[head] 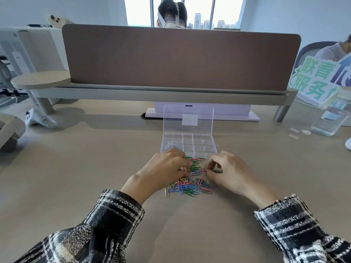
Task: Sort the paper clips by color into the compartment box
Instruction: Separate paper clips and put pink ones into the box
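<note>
Keeps compartment box (207, 143) lid-up directly behind paper clips (190, 184) for short drops. Holds silver clips (173, 143) in box's left cell. Works left hand (165, 168) and right hand (228, 172) just in front of box, fingers curled into pile, probably untangling; can't tell if either pinches one.

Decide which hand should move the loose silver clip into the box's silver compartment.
Probably left: the left hand is nearer the silver clip at the pile's left edge, and stored clips occupy the box's left side.

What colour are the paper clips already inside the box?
The paper clips in the compartment box look silvery white, best seen in the head view.
</note>
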Motion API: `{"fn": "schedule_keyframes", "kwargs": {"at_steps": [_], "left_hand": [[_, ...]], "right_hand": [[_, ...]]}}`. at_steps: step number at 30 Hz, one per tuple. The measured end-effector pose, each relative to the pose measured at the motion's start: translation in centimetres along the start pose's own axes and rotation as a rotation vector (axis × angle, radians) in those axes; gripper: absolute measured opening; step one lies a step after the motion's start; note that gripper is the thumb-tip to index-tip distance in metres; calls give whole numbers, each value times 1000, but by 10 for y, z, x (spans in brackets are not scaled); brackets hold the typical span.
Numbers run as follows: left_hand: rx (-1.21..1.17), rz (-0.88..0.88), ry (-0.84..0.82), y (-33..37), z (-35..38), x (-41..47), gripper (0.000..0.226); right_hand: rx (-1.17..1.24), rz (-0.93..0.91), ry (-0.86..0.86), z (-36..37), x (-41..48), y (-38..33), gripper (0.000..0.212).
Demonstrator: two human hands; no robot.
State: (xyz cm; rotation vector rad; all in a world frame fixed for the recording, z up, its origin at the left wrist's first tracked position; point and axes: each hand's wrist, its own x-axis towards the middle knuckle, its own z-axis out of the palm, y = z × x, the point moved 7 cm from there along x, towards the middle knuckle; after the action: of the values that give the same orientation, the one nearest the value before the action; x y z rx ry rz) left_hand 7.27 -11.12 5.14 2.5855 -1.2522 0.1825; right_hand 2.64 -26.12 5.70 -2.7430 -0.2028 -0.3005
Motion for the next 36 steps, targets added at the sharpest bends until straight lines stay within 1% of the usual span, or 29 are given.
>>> {"fn": "schedule_keyframes", "kwargs": {"at_steps": [2,4,8,13,16,19,23,25,27,29,36], "left_hand": [[58,28,17,4,-1,0,20],[64,44,33,4,-1,0,21],[13,23,-24,0,0,0,21],[21,45,-66,0,0,1,22],[95,103,-25,5,1,2,21],[183,173,52,10,-2,-1,24],[231,188,148,9,-7,-4,32],[166,168,184,9,-9,-5,29],[23,96,184,7,-14,-4,21],[-68,23,157,5,-15,-3,15],[-393,-41,69,6,-8,5,11]], "right_hand": [[36,-24,101,-3,-1,1,5],[99,-57,158,-5,-1,1,7],[218,-106,189,-5,-2,-5,10],[290,-83,252,-3,-11,-4,9],[317,-58,276,1,-13,-1,9],[343,-41,276,5,-14,0,9],[397,-22,284,10,-15,3,9],[429,-12,278,11,-14,4,9],[476,3,271,12,-14,5,9],[529,15,263,13,-14,4,7],[604,51,269,14,-14,4,4]]}}
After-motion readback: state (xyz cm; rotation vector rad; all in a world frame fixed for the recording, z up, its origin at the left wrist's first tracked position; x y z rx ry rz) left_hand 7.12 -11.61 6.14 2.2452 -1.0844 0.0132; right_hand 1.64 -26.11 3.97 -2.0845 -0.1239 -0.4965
